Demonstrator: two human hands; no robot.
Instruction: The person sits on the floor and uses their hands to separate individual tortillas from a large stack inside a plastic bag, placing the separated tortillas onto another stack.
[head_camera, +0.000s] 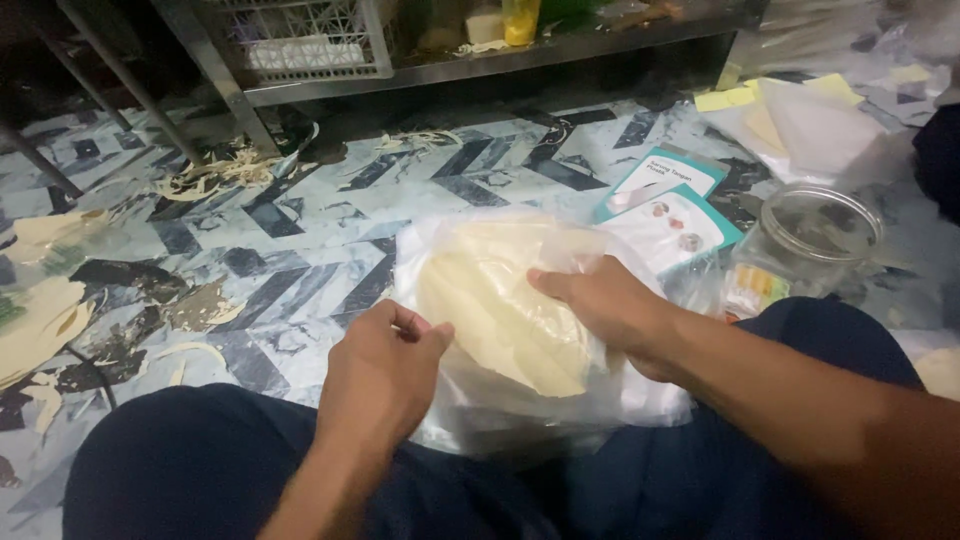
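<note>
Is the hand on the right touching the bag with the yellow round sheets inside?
Touching. The head view shows the right hand resting on the clear plastic bag, fingers pressed against it.

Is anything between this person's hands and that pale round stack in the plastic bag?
Only the bag. The right hand rests on the pale round stack through the clear plastic bag; whether it reaches inside cannot be told. The left hand pinches the bag's near edge.

A clear plastic jar (812, 243) stands on the patterned floor (300, 240). Just beside it lies a teal and white box (668, 205). Farther back are clear bags with yellow sheets (800, 115). Pale scraps (215, 172) lie scattered near a metal shelf (450, 65). A white crate (310, 38) sits on that shelf.
</note>
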